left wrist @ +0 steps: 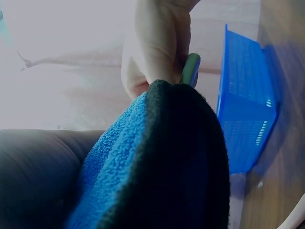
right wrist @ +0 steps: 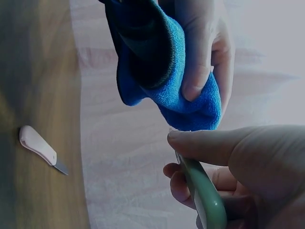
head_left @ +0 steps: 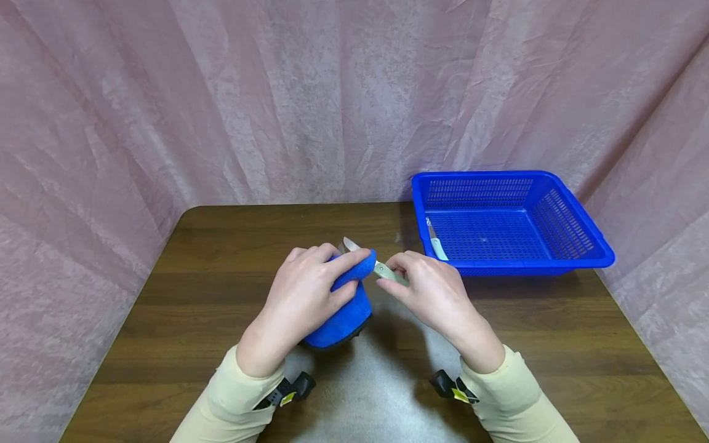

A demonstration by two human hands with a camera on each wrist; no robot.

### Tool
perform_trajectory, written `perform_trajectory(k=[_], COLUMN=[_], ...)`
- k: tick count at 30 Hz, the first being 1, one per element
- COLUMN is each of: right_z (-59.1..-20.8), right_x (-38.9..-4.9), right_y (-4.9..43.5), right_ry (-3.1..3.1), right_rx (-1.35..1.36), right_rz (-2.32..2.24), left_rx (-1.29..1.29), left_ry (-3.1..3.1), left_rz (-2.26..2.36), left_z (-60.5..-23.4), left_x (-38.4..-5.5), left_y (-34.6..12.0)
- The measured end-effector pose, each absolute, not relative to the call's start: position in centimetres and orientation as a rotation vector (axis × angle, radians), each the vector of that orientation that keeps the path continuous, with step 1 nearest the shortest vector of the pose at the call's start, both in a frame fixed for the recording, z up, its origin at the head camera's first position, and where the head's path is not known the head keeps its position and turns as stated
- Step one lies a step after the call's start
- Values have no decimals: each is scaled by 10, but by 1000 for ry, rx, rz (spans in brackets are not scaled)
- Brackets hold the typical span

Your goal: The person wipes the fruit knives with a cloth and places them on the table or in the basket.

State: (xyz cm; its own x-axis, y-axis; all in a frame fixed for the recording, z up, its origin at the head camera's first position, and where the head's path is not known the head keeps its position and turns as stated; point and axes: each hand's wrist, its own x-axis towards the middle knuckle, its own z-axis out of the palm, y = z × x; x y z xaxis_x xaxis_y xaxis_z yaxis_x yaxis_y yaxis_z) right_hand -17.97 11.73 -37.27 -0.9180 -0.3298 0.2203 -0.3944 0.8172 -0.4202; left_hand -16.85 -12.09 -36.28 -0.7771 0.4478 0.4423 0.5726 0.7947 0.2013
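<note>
My right hand point(head_left: 429, 286) grips the pale green handle point(right wrist: 202, 191) of a small knife, thumb along one side and fingers curled on the other. In the head view the knife's blade point(head_left: 350, 245) shows past the far side of a blue cloth point(head_left: 340, 320). My left hand point(head_left: 307, 283) pinches this cloth, folded over the middle of the knife, between thumb and fingers. The cloth has a dark edge, and its loose part hangs below the left hand. A second knife with a pale pink handle point(right wrist: 38, 144) lies on the table in the right wrist view.
A blue plastic basket point(head_left: 512, 263) stands at the back right of the wooden table point(head_left: 221, 246). Inside, along its left wall, lies a tool with a pale mint handle point(head_left: 439, 248). Pink curtains point(head_left: 332, 104) hang behind the table and at its sides.
</note>
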Motion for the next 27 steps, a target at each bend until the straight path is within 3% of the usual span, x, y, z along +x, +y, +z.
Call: perform_trajectory(k=[27], right_z=[-372], right_x=[-179], right_y=[117], right_ry=[-2879], right_rx=[592], right_rz=[733], left_rx=[-692], left_ry=[-2632], left_rz=[-426], left_z=[-365], left_x=[-172], left_y=[-127])
